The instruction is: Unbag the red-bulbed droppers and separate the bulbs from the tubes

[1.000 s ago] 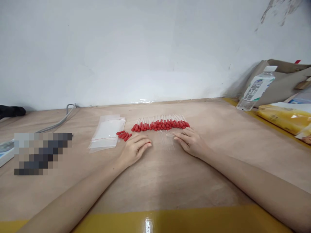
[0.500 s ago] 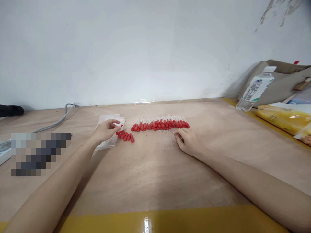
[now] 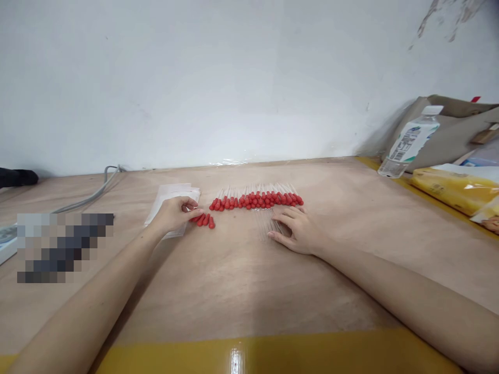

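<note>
See loose red bulbs point(image 3: 211, 223) just left of the row of red-bulbed droppers point(image 3: 255, 199) and a little nearer than it. Find clear thin tubes point(image 3: 264, 226) just on the row's near side, plastic bags point(image 3: 167, 193) to its left. At the bulbs, left hand point(image 3: 175, 212) half curled, thumb and fingers close together; cannot tell whether gripping one. Over the tubes, right hand point(image 3: 299, 227) loosely open, thumb apart from fingers; no hold visible. Best, probably, to pinch single bulbs without scattering the others, press the tubes lightly and avoid nudging the row.
</note>
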A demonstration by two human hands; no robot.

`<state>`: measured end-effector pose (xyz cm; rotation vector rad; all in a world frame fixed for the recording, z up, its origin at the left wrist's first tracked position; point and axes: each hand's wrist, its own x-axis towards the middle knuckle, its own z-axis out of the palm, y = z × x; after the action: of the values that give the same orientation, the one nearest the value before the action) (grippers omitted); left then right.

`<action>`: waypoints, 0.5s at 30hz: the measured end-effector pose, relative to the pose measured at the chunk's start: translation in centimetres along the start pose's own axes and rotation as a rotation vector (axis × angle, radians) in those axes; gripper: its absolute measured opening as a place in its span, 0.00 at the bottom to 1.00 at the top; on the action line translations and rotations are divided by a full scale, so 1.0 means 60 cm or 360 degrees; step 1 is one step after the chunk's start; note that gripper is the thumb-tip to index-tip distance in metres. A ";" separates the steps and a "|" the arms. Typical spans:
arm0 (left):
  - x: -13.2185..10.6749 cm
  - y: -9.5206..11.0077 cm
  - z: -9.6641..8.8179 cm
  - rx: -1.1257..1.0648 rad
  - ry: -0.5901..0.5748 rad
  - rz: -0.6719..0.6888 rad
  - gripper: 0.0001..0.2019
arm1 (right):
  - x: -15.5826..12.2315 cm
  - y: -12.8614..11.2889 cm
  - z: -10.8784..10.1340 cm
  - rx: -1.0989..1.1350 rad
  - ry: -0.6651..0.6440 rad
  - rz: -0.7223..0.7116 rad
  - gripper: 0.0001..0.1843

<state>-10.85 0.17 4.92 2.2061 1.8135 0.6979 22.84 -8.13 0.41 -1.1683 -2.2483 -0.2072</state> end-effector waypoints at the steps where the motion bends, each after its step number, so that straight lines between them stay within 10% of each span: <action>1: -0.001 0.002 0.000 0.0023 0.0025 0.0003 0.20 | 0.000 0.000 0.000 0.0003 -0.0020 0.0003 0.21; 9: -0.008 0.026 0.009 0.0192 0.0334 0.0096 0.15 | 0.000 0.000 -0.004 0.0070 -0.0075 0.0003 0.27; 15: 0.003 0.057 0.033 0.0475 0.0206 0.0154 0.17 | 0.001 0.003 -0.003 0.0104 -0.0059 0.0064 0.23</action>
<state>-6.94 -0.17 4.77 2.5047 1.9982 0.6372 23.01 -8.06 0.58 -1.1906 -2.2437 -0.0959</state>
